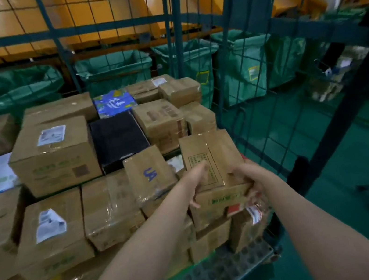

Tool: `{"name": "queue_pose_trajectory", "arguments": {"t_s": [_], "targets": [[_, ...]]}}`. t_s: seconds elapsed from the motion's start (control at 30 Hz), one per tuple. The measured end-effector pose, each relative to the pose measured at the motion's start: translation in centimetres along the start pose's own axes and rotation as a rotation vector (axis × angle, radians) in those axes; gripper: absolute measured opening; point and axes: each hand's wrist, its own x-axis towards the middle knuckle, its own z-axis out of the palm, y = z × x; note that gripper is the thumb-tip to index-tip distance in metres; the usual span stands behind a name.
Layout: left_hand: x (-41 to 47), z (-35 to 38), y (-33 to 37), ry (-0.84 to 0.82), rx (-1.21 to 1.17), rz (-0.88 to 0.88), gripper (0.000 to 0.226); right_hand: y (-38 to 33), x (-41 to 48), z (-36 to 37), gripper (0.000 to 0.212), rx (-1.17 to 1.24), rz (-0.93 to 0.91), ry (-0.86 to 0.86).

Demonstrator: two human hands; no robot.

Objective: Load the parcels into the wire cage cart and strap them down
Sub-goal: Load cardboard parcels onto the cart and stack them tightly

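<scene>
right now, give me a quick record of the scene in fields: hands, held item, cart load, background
held item: cardboard box, on the stack's near right corner
hands: left hand and right hand both grip it
cart: wire cage cart, stacked with taped parcels
standouts: black box, blue patterned box
strap: none visible
behind: green sacks beyond the mesh

Black box (118, 136): matt. Cardboard parcels (53, 158) beside it: matt brown, some w/ glossy clear tape (113, 201). Behind it, wire cage (109, 26) painted metal, green sacks (114, 70) sheeny plastic.
</scene>
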Motion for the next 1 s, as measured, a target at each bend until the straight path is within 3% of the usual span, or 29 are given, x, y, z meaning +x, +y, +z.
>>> {"name": "queue_pose_trajectory", "arguments": {"t_s": [0.1,0.33,0.57,0.67,0.77,0.93,1.0], "targets": [[3.1,-1.0,2.2,0.037,-0.001,-0.025,0.064,-1.5,3.5,0.4,0.028,0.008,-0.027,-0.007],[7.2,-2.2,4.7,0.131,-0.051,-0.120,0.072,-3.5,10.0,1.5,0.022,-0.016,0.024,-0.066],[13.7,-2.5,5.8,0.274,-0.130,-0.157,0.071,-5.6,15.6,2.4,0.027,-0.158,0.047,-0.209],[15.8,-2.2,6.4,0.313,-0.100,-0.194,0.082,-6.2,17.0,2.8,0.044,-0.233,0.054,-0.263],[16.0,-1.8,7.7,0.399,-0.003,-0.199,0.075,-6.7,18.7,3.3,0.062,-0.238,0.007,-0.287],[16.2,-0.7,8.9,0.507,0.085,-0.129,0.066,-7.5,19.6,3.5,0.051,-0.364,-0.110,-0.303],[16.8,-0.6,9.0,0.505,0.041,-0.106,0.058,-7.6,19.9,3.8,0.060,-0.473,-0.131,-0.286]]}}
